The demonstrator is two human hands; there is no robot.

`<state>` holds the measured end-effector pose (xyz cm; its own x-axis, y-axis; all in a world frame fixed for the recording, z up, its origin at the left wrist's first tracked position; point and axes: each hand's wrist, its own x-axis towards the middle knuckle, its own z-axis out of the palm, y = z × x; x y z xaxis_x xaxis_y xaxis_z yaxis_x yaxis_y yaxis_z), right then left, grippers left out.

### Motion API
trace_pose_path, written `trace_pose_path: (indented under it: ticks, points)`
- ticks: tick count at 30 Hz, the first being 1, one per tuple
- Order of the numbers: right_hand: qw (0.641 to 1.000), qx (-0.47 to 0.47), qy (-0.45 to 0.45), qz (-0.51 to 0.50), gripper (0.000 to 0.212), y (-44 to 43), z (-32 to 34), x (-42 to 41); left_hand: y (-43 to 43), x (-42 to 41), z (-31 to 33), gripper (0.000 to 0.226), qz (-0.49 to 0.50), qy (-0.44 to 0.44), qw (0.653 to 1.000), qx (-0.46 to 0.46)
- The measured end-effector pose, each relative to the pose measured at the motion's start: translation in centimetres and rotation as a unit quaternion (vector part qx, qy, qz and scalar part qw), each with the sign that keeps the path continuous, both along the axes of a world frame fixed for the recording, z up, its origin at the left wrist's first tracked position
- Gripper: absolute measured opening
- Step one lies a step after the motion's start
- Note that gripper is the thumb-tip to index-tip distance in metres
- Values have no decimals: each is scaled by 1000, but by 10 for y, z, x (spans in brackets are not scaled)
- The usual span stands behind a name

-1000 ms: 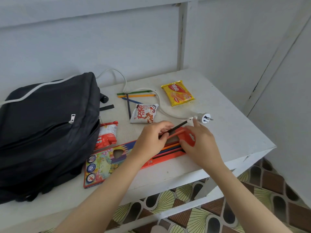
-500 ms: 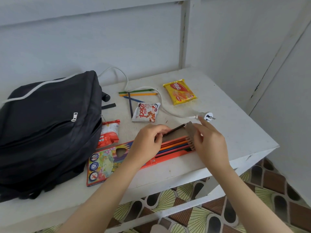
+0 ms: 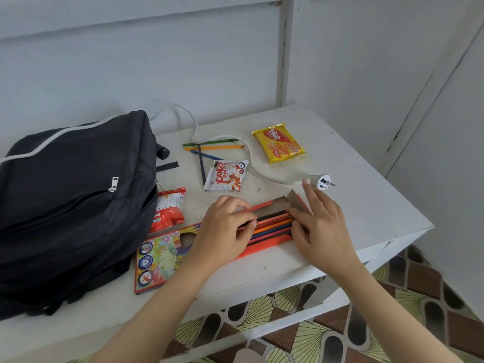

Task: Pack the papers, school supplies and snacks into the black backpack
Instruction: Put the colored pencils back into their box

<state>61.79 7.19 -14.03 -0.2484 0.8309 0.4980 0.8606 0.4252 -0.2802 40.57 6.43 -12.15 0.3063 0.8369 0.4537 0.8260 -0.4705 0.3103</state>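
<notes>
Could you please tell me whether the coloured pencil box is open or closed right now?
Open. The pencil box has its end flap folded up, and pencils show inside.

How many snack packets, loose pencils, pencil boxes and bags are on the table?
Snack packets: 3 (yellow packet, white packet, red packet)
Loose pencils: 4
Pencil box: 1
Black backpack: 1
Total: 9
</notes>
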Motion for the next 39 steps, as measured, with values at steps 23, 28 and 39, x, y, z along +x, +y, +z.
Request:
trace_pose_path:
  ticks: [23, 28, 39]
  points:
    - [985, -124, -100, 65, 28, 165, 66, -106, 104, -82, 44, 53, 145, 134, 970, -145]
    - [978, -122, -154, 70, 29, 179, 61, -129, 110, -87, 43, 48, 123, 212, 956, -161]
    - [948, -242, -194, 69, 57, 180, 71, -128, 110, -96, 38, 25, 128, 202, 967, -83]
